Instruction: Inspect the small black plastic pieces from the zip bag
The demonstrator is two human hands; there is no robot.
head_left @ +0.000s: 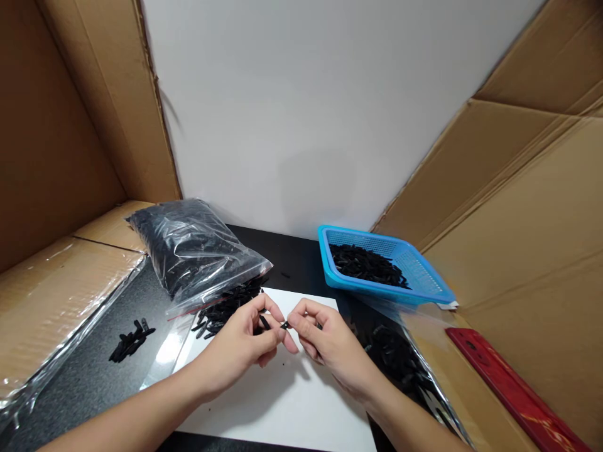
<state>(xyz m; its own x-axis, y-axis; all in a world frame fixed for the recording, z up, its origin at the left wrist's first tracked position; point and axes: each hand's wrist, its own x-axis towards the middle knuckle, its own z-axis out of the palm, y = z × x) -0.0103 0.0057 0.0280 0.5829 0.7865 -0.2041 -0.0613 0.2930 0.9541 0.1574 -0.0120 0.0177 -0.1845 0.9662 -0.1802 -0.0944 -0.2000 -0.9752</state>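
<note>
My left hand (245, 342) and my right hand (325, 342) meet over a white sheet (292, 408) on the dark table. Both pinch a small black plastic part (284, 325) between their fingertips. A second black piece (264, 322) shows inside my left fingers. A clear zip bag (193, 248) full of black parts lies behind my left hand, its mouth open. Loose black parts (226, 307) spill from it onto the sheet.
A blue mesh basket (424, 276) holding black parts stands at the right rear. Another clear bag of black parts (400, 364) lies by my right forearm. A small pile of black parts (130, 341) sits at the left. A red bar (509, 389) lies at the right. Cardboard walls (532, 238) flank both sides.
</note>
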